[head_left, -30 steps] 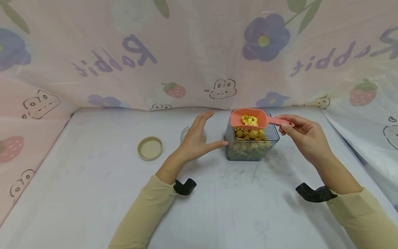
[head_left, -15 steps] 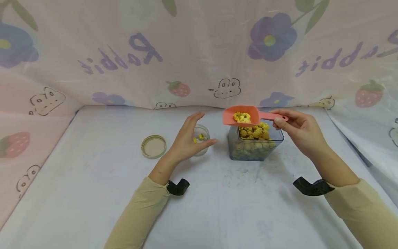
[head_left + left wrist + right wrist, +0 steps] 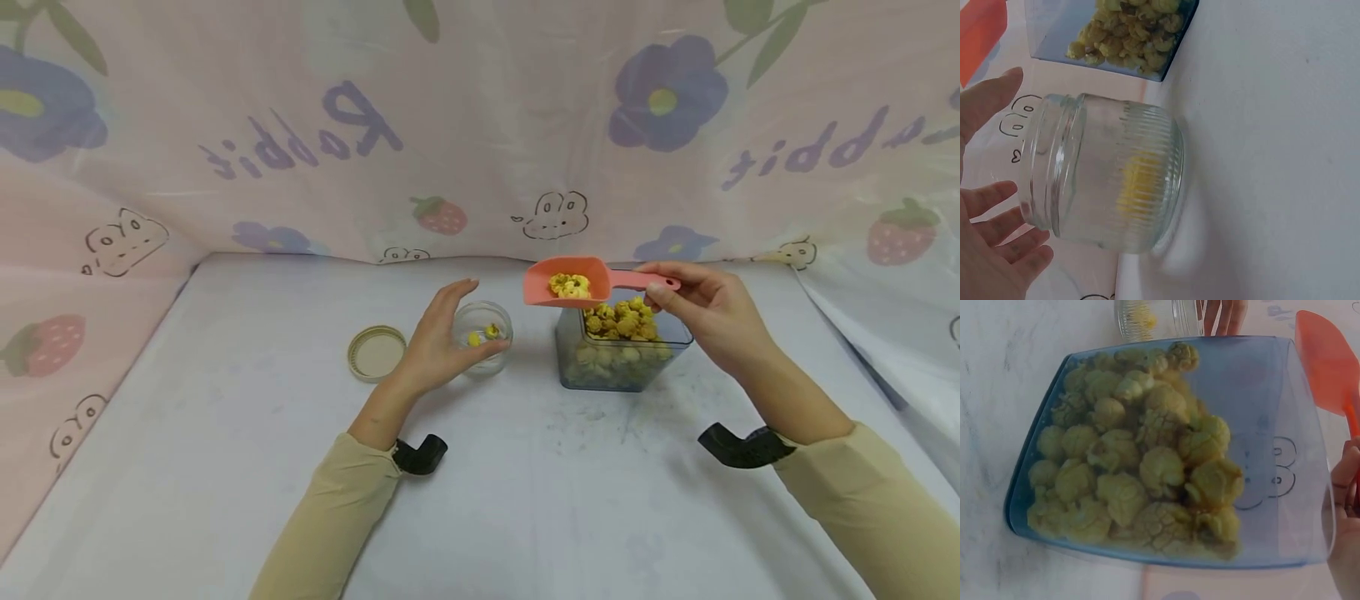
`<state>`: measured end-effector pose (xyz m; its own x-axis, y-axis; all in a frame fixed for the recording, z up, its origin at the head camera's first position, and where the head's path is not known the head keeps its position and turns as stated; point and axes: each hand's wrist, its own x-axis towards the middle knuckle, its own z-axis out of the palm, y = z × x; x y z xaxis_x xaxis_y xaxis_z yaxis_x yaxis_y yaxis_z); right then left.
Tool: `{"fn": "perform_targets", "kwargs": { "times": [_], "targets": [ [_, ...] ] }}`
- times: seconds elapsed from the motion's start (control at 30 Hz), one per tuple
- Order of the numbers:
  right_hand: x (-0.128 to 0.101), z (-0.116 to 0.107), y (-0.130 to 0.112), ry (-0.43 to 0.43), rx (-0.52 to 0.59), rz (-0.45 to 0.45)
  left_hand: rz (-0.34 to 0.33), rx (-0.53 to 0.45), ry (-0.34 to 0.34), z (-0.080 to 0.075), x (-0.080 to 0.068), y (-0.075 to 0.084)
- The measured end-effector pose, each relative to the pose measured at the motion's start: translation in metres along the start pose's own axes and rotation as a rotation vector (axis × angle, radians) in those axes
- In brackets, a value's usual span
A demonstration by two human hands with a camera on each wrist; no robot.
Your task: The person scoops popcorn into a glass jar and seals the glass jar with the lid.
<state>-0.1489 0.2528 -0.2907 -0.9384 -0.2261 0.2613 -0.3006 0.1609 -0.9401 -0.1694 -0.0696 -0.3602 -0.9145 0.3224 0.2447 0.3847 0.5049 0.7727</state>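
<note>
The fingers [image 3: 678,269] of your right hand [image 3: 720,321] pinch the scoop [image 3: 597,292] near the end of its handle [image 3: 628,279], thumb on the near side. The scoop's long axis runs almost along the nine-to-three line as the head view shows it: lip to nine o'clock, handle to three, hollow side up, with pieces of popcorn [image 3: 570,286] in it. It is held above the counter, its lip reaching out past the left wall of the clear box [image 3: 607,381].

Your right hand points toward ten o'clock, and its sleeve [image 3: 862,500] comes in from between four and five. Your left hand [image 3: 435,350] is spread wide, fingers up toward one o'clock and thumb toward between two and three, making a broad curve about the glass jar [image 3: 480,312]. You cannot tell whether the hand touches the glass. The left sleeve [image 3: 330,517] comes in from seven o'clock, and each wrist wears a black bracket [image 3: 422,455].

The jar stands upright at about eight o'clock from the scoop's bowl, with a little popcorn low inside. The box stands upright at between four and five from the bowl, partly filled with popcorn. A round lid [image 3: 377,354] lies flat at nine o'clock from the jar. All three are on the white counter [image 3: 517,508], and a printed cloth [image 3: 480,117] hangs at twelve o'clock behind them.
</note>
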Motion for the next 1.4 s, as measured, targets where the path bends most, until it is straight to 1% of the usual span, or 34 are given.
{"fn": "perform_targets", "kwargs": {
  "times": [0.13,0.23,0.37,0.47,0.53,0.67,0.77,0.9,1.0,1.23,1.4],
  "targets": [
    [0.001,0.001,0.0,-0.014,-0.012,-0.001,-0.011,-0.004,-0.012,-0.003,-0.002,-0.002],
    [0.003,0.003,0.0,-0.02,-0.034,-0.004,-0.042,-0.012,-0.026,-0.005,-0.004,-0.004],
    [0.005,0.006,0.0,-0.029,-0.011,0.006,-0.083,-0.02,-0.052,-0.007,-0.006,-0.007],
    [0.006,0.008,-0.001,-0.04,-0.01,0.024,-0.092,-0.016,-0.066,-0.008,-0.007,-0.01],
    [0.008,0.01,-0.001,-0.044,-0.037,0.037,-0.094,-0.011,-0.071,-0.009,-0.007,-0.013],
    [0.011,0.014,-0.001,-0.042,-0.154,0.065,-0.094,-0.005,-0.075,-0.009,-0.009,-0.018],
    [0.014,0.017,-0.003,-0.045,-0.221,0.098,-0.095,-0.011,-0.082,-0.008,-0.009,-0.021],
    [0.017,0.021,-0.003,-0.058,-0.225,0.137,-0.095,-0.024,-0.092,-0.007,-0.009,-0.024],
    [0.02,0.024,-0.003,-0.069,-0.237,0.148,-0.087,-0.049,-0.096,-0.007,-0.009,-0.026],
    [0.026,0.032,-0.003,-0.083,-0.344,0.2,-0.095,-0.144,-0.107,-0.005,-0.011,-0.028],
    [0.03,0.036,-0.006,-0.1,-0.382,0.234,-0.102,-0.184,-0.117,-0.005,-0.011,-0.029]
  ]
}}
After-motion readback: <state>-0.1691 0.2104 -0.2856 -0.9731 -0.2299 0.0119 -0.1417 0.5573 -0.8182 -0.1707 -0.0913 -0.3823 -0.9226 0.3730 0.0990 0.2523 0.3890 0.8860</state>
